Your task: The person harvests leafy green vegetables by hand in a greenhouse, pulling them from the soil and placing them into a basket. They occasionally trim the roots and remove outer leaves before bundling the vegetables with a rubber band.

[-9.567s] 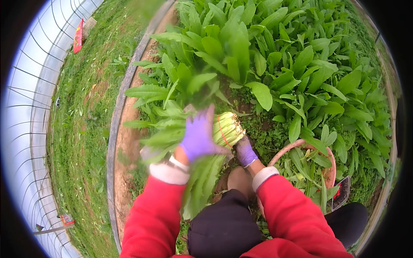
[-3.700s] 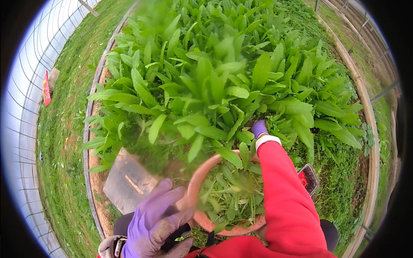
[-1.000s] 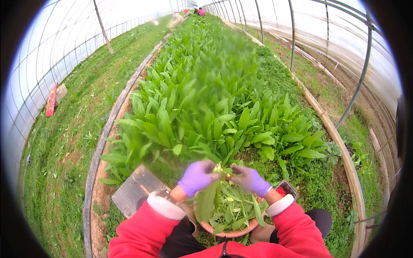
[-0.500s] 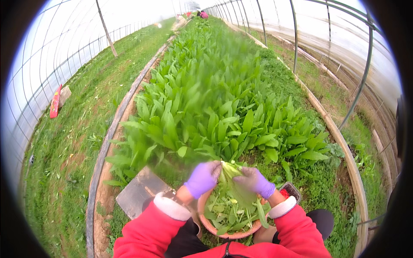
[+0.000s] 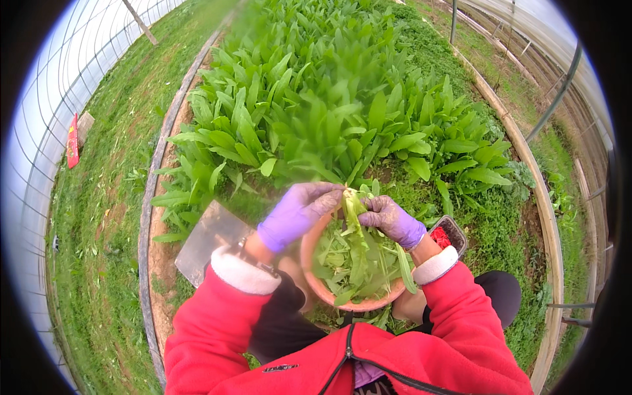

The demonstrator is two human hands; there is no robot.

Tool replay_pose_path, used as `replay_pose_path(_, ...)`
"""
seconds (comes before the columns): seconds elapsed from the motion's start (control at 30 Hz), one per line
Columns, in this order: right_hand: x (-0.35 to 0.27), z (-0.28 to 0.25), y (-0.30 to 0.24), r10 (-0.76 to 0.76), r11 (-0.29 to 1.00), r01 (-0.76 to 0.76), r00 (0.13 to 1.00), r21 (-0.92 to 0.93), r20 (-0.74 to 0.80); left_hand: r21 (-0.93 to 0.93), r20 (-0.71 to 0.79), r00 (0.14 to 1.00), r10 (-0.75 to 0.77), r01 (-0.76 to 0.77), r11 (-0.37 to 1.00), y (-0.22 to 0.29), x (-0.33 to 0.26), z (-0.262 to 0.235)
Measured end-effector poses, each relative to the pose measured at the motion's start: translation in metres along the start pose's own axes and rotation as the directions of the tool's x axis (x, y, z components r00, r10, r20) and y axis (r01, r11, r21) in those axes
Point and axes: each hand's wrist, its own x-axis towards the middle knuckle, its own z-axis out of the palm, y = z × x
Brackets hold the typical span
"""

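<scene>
Both my hands wear purple gloves and hold one cut leafy green plant (image 5: 353,217) by its pale stem end, just above an orange-brown basin (image 5: 316,283). My left hand (image 5: 296,212) grips the plant from the left, and my right hand (image 5: 393,220) pinches it from the right. Its leaves hang down into the basin, which rests on my lap and holds several loose green leaves. My sleeves are red with white cuffs.
A long raised bed of tall leafy greens (image 5: 329,99) runs ahead, edged by curved boards (image 5: 148,217). A grey flat board (image 5: 209,238) lies at my left. A small dark crate (image 5: 449,234) sits at my right. Grass paths and greenhouse walls flank both sides; a red object (image 5: 72,139) lies far left.
My head has tipped down, so the bed looks nearer. Both hands stay on the plant over the basin, working at its stem end.
</scene>
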Motion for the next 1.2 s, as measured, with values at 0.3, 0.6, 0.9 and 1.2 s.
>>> replay_pose_path(0.3, 0.011, 0.013, 0.02, -0.002, 0.977, -0.035, 0.985, 0.211, 0.175, -0.129, 0.082, 0.991, -0.104, 0.114, 0.985, 0.01, -0.002, 0.004)
replay_pose_path(0.6, 0.019, 0.022, -0.005, -0.139, 0.959, 0.154, 0.987, 0.237, -0.078, 0.01, -0.053, 0.998, 0.036, -0.035, 0.999, -0.008, -0.001, 0.001)
replay_pose_path(0.9, 0.032, 0.045, -0.007, -0.15, 0.986, 0.164, 0.944, 0.022, -0.295, -0.039, -0.198, 0.98, 0.019, -0.027, 0.999, -0.013, 0.007, 0.008)
replay_pose_path(1.2, 0.022, -0.024, 0.015, 0.006, 0.998, 0.003, 0.99, 0.062, -0.143, -0.011, -0.255, 0.959, 0.119, -0.126, 0.992, -0.008, 0.003, -0.01)
